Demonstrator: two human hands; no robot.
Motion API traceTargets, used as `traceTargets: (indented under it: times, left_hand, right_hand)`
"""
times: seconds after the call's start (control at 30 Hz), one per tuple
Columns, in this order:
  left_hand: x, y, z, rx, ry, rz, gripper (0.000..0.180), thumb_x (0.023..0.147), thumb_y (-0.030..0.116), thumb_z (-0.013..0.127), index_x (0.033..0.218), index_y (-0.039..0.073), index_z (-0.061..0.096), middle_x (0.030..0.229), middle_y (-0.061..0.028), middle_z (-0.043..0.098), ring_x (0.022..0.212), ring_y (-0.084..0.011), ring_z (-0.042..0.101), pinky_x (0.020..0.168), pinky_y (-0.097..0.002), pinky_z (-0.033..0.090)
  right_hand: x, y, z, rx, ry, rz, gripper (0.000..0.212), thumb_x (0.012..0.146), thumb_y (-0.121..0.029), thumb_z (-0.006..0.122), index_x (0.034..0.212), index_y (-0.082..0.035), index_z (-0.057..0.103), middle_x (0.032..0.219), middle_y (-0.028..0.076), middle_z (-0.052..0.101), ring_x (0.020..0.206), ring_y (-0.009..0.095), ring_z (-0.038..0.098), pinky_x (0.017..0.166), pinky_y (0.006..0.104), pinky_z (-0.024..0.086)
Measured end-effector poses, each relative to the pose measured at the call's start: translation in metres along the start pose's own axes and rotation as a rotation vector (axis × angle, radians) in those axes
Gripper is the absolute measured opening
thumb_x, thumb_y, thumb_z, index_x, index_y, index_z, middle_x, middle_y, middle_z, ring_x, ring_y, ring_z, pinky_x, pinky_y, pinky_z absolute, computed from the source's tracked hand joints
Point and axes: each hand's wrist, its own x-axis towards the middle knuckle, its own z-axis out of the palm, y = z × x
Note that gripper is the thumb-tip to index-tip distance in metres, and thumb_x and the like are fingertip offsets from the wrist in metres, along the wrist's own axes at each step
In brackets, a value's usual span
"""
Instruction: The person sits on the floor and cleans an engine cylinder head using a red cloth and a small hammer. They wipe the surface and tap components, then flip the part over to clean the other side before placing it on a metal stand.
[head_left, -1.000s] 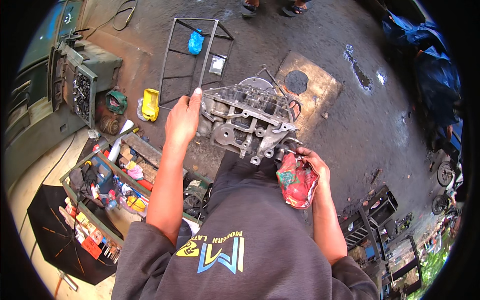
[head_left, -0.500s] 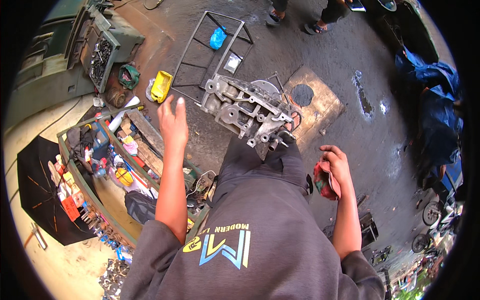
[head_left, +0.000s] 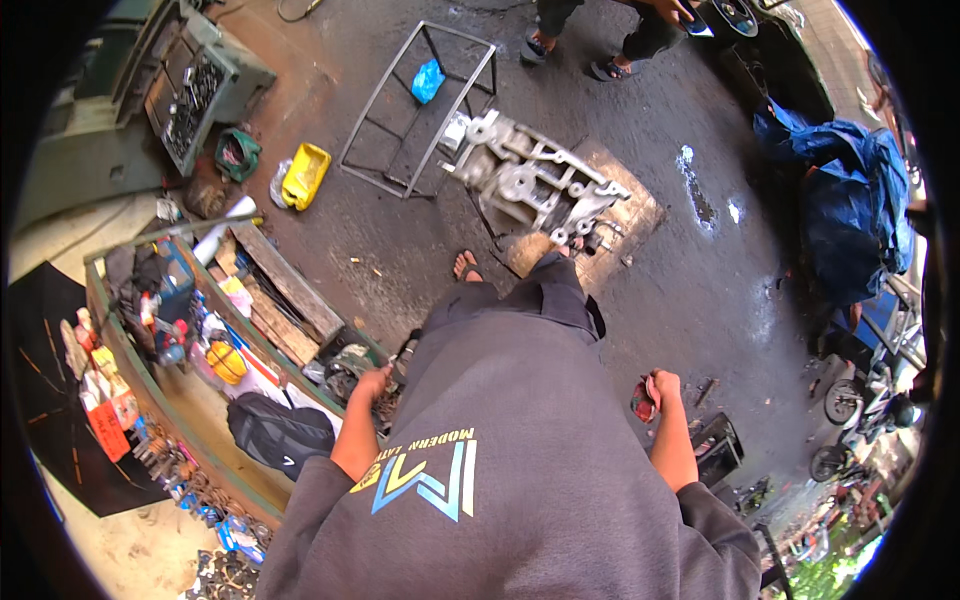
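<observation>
My right hand (head_left: 664,384) is closed round a dirty red rag (head_left: 643,398), held out beside my right hip. My left hand (head_left: 374,383) hangs low at my left side, close to the edge of the workbench; its fingers are too small and partly turned away to read. In front of my feet is a large grey metal casting (head_left: 520,182), full of holes, ribs and bosses, with a short pipe fitting at its near right end. Neither hand touches it. What holds the casting up is mostly hidden beneath it.
Beyond the casting stands an open metal frame (head_left: 372,112) with a blue plastic bag (head_left: 428,82). A yellow cut container (head_left: 306,177) lies left of it. The cluttered workbench (head_left: 283,385) runs along my left. Another person's feet (head_left: 612,70) are at the far side; a blue tarp (head_left: 850,220) is right.
My left hand has dropped from near the casting to my side by the bench. I have moved back from the casting. My right hand keeps the rag and is lower.
</observation>
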Motion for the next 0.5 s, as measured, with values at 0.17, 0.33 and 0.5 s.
traceTargets:
  times: [0.17,0.33,0.5]
  left_hand:
    - [0.021,-0.013,-0.019,-0.289,0.198,0.211,0.048,0.093,0.045,0.063,0.098,-0.003,0.065,0.081,-0.0114,0.068,0.068,-0.0201,0.061,0.063,-0.0362,0.050]
    - [0.043,-0.005,-0.075,-0.503,0.197,0.280,0.049,0.095,0.044,0.062,0.106,-0.003,0.065,0.088,-0.0108,0.068,0.076,-0.0185,0.062,0.067,-0.0322,0.050]
    - [0.045,-0.020,-0.109,-0.717,0.260,0.405,0.044,0.097,0.039,0.061,0.113,-0.002,0.064,0.095,-0.0095,0.067,0.083,-0.0148,0.062,0.069,-0.0297,0.051]
  right_hand:
    - [-0.016,-0.086,-0.022,0.017,0.100,-0.096,0.024,0.086,-0.028,0.060,0.095,-0.011,0.074,0.099,0.027,0.068,0.096,0.043,0.066,0.082,0.0477,0.053]
    - [-0.039,-0.200,-0.065,0.423,0.230,-0.044,0.031,0.086,-0.024,0.062,0.108,-0.005,0.072,0.105,0.023,0.070,0.096,0.038,0.068,0.084,0.0423,0.053]
    - [-0.062,-0.266,-0.086,0.640,0.173,0.044,0.037,0.084,-0.024,0.064,0.107,0.005,0.071,0.097,0.021,0.072,0.089,0.027,0.070,0.081,0.0363,0.053]
